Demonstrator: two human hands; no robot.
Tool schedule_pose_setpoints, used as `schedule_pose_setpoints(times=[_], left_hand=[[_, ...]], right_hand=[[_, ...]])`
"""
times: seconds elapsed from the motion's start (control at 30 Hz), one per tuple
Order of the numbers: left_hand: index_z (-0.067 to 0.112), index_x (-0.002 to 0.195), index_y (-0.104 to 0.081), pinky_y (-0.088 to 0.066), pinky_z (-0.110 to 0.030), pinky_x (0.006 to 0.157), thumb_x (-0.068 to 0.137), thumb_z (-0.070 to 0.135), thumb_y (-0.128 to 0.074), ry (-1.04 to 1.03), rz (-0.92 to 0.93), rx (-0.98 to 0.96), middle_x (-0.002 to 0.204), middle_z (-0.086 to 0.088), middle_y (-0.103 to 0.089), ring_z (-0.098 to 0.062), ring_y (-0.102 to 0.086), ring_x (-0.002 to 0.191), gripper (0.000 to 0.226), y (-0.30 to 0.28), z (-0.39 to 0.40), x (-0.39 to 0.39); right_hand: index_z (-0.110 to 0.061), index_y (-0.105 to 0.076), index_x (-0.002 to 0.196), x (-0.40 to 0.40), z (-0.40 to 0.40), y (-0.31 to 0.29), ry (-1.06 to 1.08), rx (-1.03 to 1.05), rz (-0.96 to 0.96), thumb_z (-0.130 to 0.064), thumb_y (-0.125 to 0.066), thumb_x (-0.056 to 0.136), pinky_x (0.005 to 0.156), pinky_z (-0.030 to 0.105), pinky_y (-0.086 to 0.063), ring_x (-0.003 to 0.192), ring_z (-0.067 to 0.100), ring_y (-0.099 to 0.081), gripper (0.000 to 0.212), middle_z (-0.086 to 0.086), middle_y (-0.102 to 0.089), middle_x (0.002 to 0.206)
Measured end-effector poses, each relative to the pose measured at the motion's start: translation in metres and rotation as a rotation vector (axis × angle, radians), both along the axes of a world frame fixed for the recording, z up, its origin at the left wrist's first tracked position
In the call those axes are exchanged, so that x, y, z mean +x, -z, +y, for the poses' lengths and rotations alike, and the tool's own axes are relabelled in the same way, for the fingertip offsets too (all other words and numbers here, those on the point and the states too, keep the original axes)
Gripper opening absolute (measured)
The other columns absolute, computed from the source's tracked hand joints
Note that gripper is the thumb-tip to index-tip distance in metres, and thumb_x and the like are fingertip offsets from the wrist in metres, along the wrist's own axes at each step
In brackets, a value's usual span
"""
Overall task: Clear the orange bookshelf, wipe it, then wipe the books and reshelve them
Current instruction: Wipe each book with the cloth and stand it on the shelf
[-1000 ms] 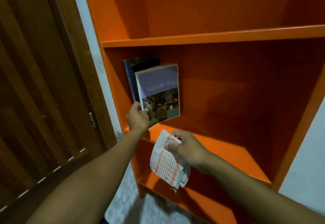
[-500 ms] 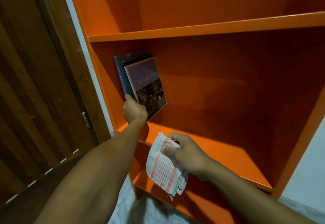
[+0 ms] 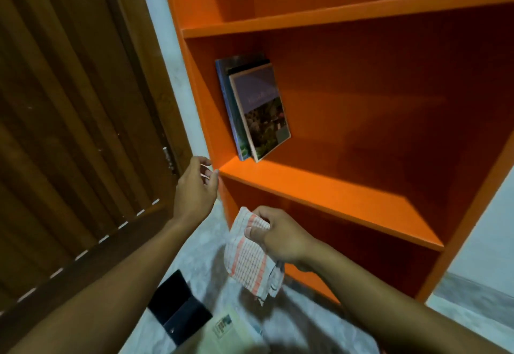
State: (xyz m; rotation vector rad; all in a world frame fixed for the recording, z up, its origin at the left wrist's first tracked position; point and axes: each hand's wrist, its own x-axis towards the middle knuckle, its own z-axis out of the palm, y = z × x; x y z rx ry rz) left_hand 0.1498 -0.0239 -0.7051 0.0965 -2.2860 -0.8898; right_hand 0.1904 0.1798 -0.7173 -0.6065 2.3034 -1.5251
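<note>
Nearest, low on the floor in front of the bookshelf, lie a pale book and a dark book — probably set down there to wait for wiping, within reach of the shelf they go back to.

A little further in, just below the front edge of the middle board, the right hand pinches a striped cloth between thumb and fingers, the rest of the cloth hanging loose; I judge it is kept there ready for the next book. The left hand is just off the shelf's left front corner, its grip released, fingers loosely curved and holding nothing.

Furthest in, on the middle board against the shelf's left wall, stand the reshelved books: a blue one, a dark one between, and a purple-covered one in front. They lean left onto the wall — it is what props them, since nothing stands on their other side. The rest of that board and the board above are bare, so reshelving looks barely begun. A wooden door stands left of the shelf.

Half a second ago the left hand gripped the purple book's lower corner and the book was twisted outward; now the hand has let go and drawn back to the corner, and the book rests against its neighbours. The right hand's hold on the cloth is unchanged.
</note>
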Motion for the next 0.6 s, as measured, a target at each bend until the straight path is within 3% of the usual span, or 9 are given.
schedule_pose_setpoints(times=[0.07,0.13,0.2,0.33,0.47,0.6], left_hand=[[0.016,0.118,-0.053,-0.049,-0.022,0.066,0.099,0.022,-0.061,-0.028,-0.085,0.023,0.098,0.004,-0.062,-0.011,-0.061,0.082,0.022,0.022,-0.02,0.029],[0.018,0.12,-0.052,-0.053,-0.031,0.072,0.098,0.024,-0.06,-0.049,-0.186,0.028,0.101,0.004,-0.062,-0.015,-0.062,0.087,0.024,0.052,-0.042,0.056],[0.017,0.123,-0.051,-0.051,-0.034,0.075,0.097,0.026,-0.061,-0.059,-0.324,0.04,0.102,0.001,-0.062,-0.019,-0.063,0.088,0.029,0.087,-0.064,0.081],[0.018,0.128,-0.048,-0.047,-0.034,0.077,0.095,0.03,-0.065,-0.06,-0.693,0.028,0.103,-0.005,-0.064,-0.027,-0.064,0.095,0.04,0.163,-0.093,0.123],[0.011,0.144,-0.038,-0.046,-0.031,0.082,0.092,0.032,-0.069,-0.035,-1.029,0.039,0.131,-0.013,-0.056,-0.026,-0.059,0.107,0.064,0.234,-0.104,0.15],[0.012,0.155,-0.026,-0.046,-0.032,0.096,0.084,0.039,-0.077,-0.068,-1.216,0.03,0.148,-0.016,-0.046,-0.033,-0.052,0.129,0.091,0.283,-0.105,0.162]], right_hand=[[-0.013,-0.057,0.093,0.009,-0.015,0.007,-0.011,0.04,-0.004,-0.02,-0.061,0.097,0.046,0.026,-0.035,0.047,0.007,-0.043,0.009,0.0,-0.048,0.067],[-0.023,-0.054,0.086,0.018,-0.029,0.016,-0.017,0.044,-0.043,-0.021,-0.061,0.097,0.049,0.027,-0.034,0.051,0.015,-0.046,0.013,0.004,-0.05,0.068],[-0.021,-0.052,0.088,0.026,-0.041,0.022,-0.026,0.026,-0.102,-0.019,-0.059,0.098,0.048,0.029,-0.031,0.048,0.02,-0.041,0.013,0.01,-0.045,0.062],[-0.024,-0.049,0.085,0.039,-0.056,0.033,-0.03,0.023,-0.162,-0.018,-0.057,0.1,0.043,0.028,-0.027,0.04,0.016,-0.032,0.018,0.003,-0.039,0.054],[-0.022,-0.053,0.09,0.039,-0.066,0.046,-0.004,0.087,-0.106,-0.019,-0.057,0.1,0.05,0.035,-0.035,0.051,0.023,-0.046,0.011,0.004,-0.051,0.067],[-0.021,-0.055,0.099,0.032,-0.073,0.048,0.008,0.141,-0.017,-0.02,-0.057,0.099,0.05,0.037,-0.043,0.057,0.031,-0.055,0.002,0.013,-0.062,0.078]])
